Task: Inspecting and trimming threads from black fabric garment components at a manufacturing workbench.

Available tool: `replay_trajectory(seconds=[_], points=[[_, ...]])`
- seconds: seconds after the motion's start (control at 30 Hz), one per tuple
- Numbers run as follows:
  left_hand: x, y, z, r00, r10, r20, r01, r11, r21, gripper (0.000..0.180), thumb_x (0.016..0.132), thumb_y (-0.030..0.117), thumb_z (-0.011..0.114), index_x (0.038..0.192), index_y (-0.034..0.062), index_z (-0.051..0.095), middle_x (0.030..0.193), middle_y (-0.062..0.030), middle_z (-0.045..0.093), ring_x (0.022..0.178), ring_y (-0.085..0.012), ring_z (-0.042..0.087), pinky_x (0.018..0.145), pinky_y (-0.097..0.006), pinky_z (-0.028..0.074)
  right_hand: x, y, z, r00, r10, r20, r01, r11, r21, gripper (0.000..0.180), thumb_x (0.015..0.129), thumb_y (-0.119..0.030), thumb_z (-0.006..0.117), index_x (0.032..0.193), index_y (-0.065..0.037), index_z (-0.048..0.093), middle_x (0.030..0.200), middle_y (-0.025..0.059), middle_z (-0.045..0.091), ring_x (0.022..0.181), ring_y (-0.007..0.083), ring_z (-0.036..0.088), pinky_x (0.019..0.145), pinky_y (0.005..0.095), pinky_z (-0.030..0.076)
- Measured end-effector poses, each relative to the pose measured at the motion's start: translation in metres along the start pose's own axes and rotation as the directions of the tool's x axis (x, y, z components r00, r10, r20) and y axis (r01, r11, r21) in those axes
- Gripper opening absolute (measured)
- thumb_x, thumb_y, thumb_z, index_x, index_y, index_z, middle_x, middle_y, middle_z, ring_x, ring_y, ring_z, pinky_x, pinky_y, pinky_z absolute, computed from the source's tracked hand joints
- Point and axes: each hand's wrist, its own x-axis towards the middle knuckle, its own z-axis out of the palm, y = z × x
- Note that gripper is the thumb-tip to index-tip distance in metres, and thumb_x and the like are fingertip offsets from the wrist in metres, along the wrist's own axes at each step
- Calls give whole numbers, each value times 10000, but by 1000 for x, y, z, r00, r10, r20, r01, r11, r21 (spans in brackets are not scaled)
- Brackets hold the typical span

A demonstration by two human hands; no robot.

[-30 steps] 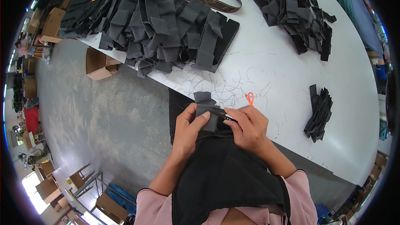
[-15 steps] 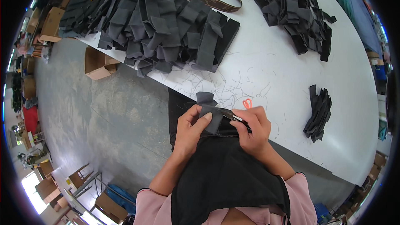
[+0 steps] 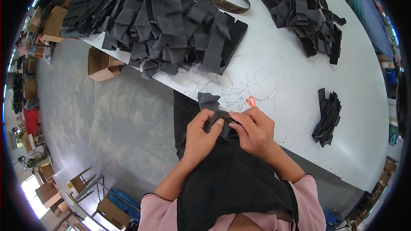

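My left hand (image 3: 199,138) is closed on a dark grey fabric strip (image 3: 208,101), pinched between thumb and fingers above my lap. In my right hand (image 3: 257,131) is a pair of small black thread snips (image 3: 225,117), gripped between thumb and forefinger. Their blade end lies against the strip beside my left thumb; whether the blades are open or shut cannot be made out. An orange cord loop (image 3: 251,101) sticks up behind the right knuckles. Under both hands spreads a black apron (image 3: 231,167).
A white table (image 3: 274,68) bears scattered thread ends. On it lie a large heap of grey fabric pieces (image 3: 167,30), a second heap (image 3: 302,13), a small stack of dark strips (image 3: 327,117) and a brown patterned strap (image 3: 222,4). A cardboard box (image 3: 100,66) stands beyond the table's left edge.
My right hand has moved left, bringing the snips closer to my left thumb. The fabric strip has tilted and bunched between the fingers, and the orange loop has shifted slightly left.
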Motion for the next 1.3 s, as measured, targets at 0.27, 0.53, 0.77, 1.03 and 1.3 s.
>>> replay_trajectory(seconds=[0.27, 0.53, 0.77, 1.03, 1.3], points=[[-1, -1, 3, 999, 49, 4, -49, 998, 37, 120, 819, 107, 626, 838, 2, 570, 688, -29, 512, 606, -74, 436, 547, -235, 366, 0, 1, -1, 1000, -10, 24, 10, 1000, -10, 254, 665, -62, 724, 901, -51, 630, 703, 47, 504, 526, 203, 483, 466, 300, 381], [7, 4, -2, 977, -199, 70, 210, 955, -211, 108, 850, 103, 608, 793, 19, 572, 709, 36, 518, 639, -33, 423, 587, -211, 364, -4, 6, -7, 897, 413, 160, -440, 788, 432, 331, 681, 2, 697, 995, -61, 614, 721, 52, 431, 619, 151, 440, 517, 254, 359], [8, -8, -9, 957, -233, 176, 275, 920, -280, 175, 883, 185, 596, 809, 27, 591, 728, 43, 545, 663, -18, 462, 602, -178, 379, 0, 2, 6, 948, 264, 175, -309, 891, 331, 324, 642, 71, 695, 935, -49, 627, 692, 1, 368, 572, 85, 347, 507, 219, 275], [14, -7, -5, 883, -373, 284, 458, 818, -348, 291, 925, 269, 543, 997, -1, 624, 850, 12, 594, 783, -31, 515, 692, -188, 411, 7, 26, 31, 465, 479, 744, -778, -180, 602, 137, 878, -167, 613, 916, -46, 561, 745, -42, 501, 636, 36, 447, 530, 195, 353], [15, -9, -5, 929, -367, 40, 350, 840, -415, 202, 912, 187, 561, 933, -1, 634, 762, 30, 590, 654, -18, 483, 586, -188, 399, -37, -1, -3, 874, 457, 165, -484, 791, 375, 279, 761, -73, 696, 1010, -45, 575, 724, 29, 540, 605, 111, 525, 639, 218, 440]])
